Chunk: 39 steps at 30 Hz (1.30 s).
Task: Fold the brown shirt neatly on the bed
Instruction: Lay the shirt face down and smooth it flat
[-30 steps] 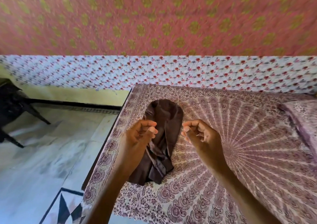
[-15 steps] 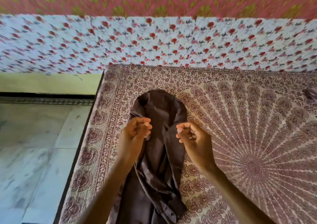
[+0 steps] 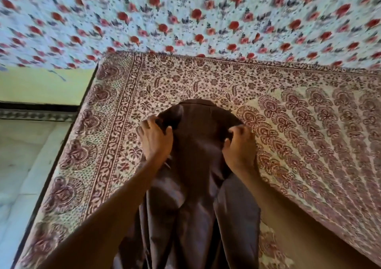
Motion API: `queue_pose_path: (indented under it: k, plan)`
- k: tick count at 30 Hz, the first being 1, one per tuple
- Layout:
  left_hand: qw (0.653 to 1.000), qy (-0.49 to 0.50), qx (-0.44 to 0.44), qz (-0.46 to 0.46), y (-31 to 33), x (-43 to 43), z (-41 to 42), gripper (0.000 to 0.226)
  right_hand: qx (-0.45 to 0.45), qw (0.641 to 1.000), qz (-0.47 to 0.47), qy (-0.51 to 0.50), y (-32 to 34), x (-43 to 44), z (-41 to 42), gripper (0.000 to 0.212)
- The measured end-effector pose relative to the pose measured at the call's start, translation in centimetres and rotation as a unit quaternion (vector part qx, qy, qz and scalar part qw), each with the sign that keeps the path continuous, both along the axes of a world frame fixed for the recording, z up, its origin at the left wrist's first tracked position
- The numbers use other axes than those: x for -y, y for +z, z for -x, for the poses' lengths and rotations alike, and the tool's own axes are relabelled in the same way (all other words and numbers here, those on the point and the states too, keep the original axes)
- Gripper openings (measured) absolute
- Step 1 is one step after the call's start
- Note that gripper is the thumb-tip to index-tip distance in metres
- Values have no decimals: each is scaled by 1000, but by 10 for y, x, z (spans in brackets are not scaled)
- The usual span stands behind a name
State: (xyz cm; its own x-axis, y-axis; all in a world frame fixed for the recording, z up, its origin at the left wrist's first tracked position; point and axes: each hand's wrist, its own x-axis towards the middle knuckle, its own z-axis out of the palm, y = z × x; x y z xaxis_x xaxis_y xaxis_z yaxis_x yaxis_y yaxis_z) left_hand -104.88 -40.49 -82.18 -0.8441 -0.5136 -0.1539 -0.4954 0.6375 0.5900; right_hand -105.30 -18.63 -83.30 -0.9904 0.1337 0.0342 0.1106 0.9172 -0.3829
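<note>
There they go, left hand (image 3: 156, 140) and right hand (image 3: 240, 147), fingers (image 3: 237, 129) clamped on either side of the brown shirt's (image 3: 198, 157) far end as it lies lengthwise on the bed (image 3: 185, 79): soft, light, slippery-looking cloth, best held at its edges.

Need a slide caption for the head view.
Left hand and right hand hold the brown shirt at its far end on the bedspread.

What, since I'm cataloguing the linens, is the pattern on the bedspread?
The bedspread has a maroon-on-cream floral border and fanned mandala motifs; the head view shows it.
</note>
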Motion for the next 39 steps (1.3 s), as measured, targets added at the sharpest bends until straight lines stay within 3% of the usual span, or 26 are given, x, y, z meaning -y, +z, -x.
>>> queue_pose_path:
  k: [2,4,6,8,10,14,16,18,21,24,25,28,31,36,39]
  plan:
    - [999,36,39,-2,-9,12,21,75,63,991,45,-111,-10,-8,21,47]
    - [995,48,81,-37,-11,23,36,76,110,973,82,-185,-15,-17,36,58]
    - [990,30,96,-97,-12,29,46,66,128,959,125,-220,-12,-23,44,48]
    - [977,30,91,-188,-6,30,49,56,111,943,230,-211,-7,-25,44,26]
    - [965,31,81,-247,1,32,46,38,83,936,290,-181,2,-21,36,20]
    - [976,-12,72,-206,21,28,31,25,5,958,267,-109,33,-9,1,18]
    - [983,-31,70,-164,39,20,18,28,-21,960,264,-87,46,-6,-17,19]
    - [981,-37,121,-145,55,14,0,39,-34,960,266,-77,62,-6,-35,22]
    - [949,-42,231,-213,73,8,-37,49,-55,955,280,-76,96,-8,-65,27]
    - [923,-49,267,-274,104,-2,-79,19,-53,958,274,-63,134,-17,-98,28]
    - [925,-54,260,-270,114,-6,-93,19,-47,961,266,-62,145,-21,-110,31]
    - [930,-50,194,-308,115,-8,-127,55,-48,960,267,-68,183,-37,-144,28]
    - [930,-39,119,-344,135,-22,-166,75,-90,955,275,-57,226,-59,-185,23]
    - [959,-63,-52,-273,292,-90,-254,29,-170,949,255,-67,313,-115,-267,31]
    - [944,-57,-152,-288,383,-134,-314,30,-215,941,246,-89,376,-160,-326,26]
